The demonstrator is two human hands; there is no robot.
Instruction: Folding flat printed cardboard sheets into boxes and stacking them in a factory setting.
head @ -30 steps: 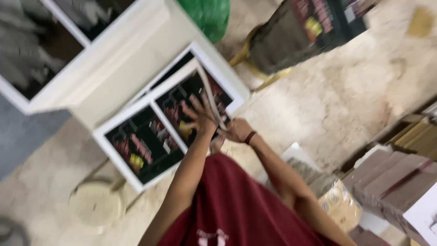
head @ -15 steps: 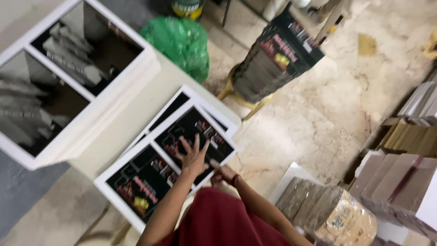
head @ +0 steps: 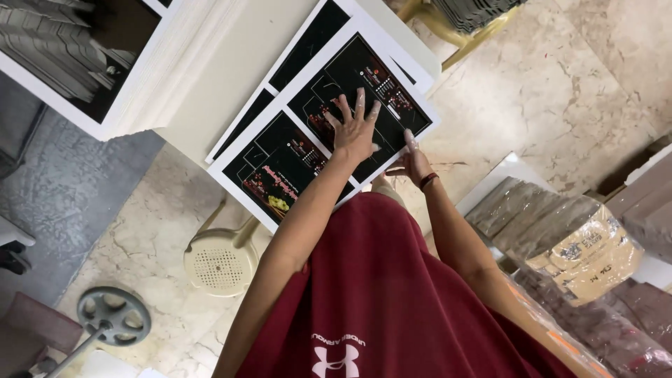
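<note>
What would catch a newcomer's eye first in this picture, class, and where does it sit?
The eye goes first to the left hand, spread flat on a black printed sheet with white margins, top of a pile on a pale table. The right hand grips that sheet's near edge. At upper left sits a thick stack of sheets, and wrapped bundles lie on the marble floor at right.

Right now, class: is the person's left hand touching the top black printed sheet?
Touching. The head view shows the left hand pressed flat, fingers spread, on the top black printed sheet, with no gap visible beneath the palm.
</note>
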